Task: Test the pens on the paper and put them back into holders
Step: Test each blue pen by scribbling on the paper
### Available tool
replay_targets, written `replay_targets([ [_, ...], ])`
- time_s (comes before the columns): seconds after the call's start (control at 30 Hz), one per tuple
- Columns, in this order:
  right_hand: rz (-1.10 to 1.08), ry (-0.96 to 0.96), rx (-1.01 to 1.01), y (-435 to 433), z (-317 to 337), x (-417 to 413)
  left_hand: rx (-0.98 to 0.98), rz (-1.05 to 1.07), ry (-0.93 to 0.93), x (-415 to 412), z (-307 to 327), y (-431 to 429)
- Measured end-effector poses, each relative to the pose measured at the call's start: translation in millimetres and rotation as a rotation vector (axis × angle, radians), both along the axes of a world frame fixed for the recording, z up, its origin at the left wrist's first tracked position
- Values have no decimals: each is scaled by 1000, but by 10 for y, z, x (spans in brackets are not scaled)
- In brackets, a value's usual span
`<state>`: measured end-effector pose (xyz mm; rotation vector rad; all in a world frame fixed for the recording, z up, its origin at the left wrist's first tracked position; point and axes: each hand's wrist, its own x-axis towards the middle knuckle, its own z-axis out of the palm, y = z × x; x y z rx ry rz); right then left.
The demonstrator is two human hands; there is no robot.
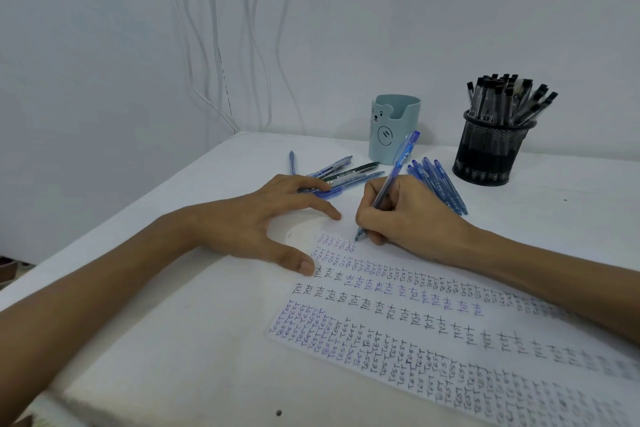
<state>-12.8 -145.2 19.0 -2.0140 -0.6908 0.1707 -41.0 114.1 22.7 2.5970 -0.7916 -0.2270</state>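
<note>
**Pen at the Paper: Current Position**

We see the pen [397, 166], blue and translucent, gripped in the right hand [412, 215]. The thumb and fingers are curled round its lower barrel. The tip touches the paper [391, 333] at the end of the topmost row of writing, and the barrel leans away from us, toward the holders.

The paper lies flat on the counter [156, 340]. Rows of the word "TEST" in blue and black ink cover it, in both small and larger lettering.

The left hand [256, 218] rests palm down at the paper's upper left corner. Its fingers are spread and nearly straight and grip nothing. The thumb tip lies at the start of a written row. One fingertip touches a group of loose pens [346, 172] lying on the counter behind the hand. A single blue pen [292, 163] lies just left of that group.

A second bundle of blue pens [440, 184] lies side by side behind the right hand.

At the back of the counter stands a pale blue cup [394, 128] with a bear face; we cannot see its contents. To its right, and apart from it, stands a black mesh cup [491, 149] packed with black-capped pens [505, 97].

White cables [214, 45] hang down the wall on the left.
</note>
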Motion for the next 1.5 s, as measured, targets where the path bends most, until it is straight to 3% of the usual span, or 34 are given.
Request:
replay_targets([
  [0.1, -15, -4, -28, 16, 13, -23, 0, 5, 10, -8, 3, 0],
  [0.33, -102, 269, 294, 44, 15, 82, -13, -3, -2, -6, -1, 9],
  [0.53, -14, 236, 436, 12, -12, 102, -10, -11, -10, 3, -7, 16],
  [0.77, -198, 373, 607, -16, 208, 242, -18, -9, -5, 4, -20, 13],
  [1.03, -261, 270, 268, -466, 525, 648, -32, -10, -10, 16, -42, 34],
  [1.17, -438, -170, -298, -660, 499, 828, -34, -14, -9, 24, -44, 41],
  [1.23, -469, -265, -466, -701, 439, 876, -34, -13, -6, 20, -38, 40],
  [1.5, -589, -360, -720, -711, 234, 939, -25, -29, -40, 52, -57, 47],
])
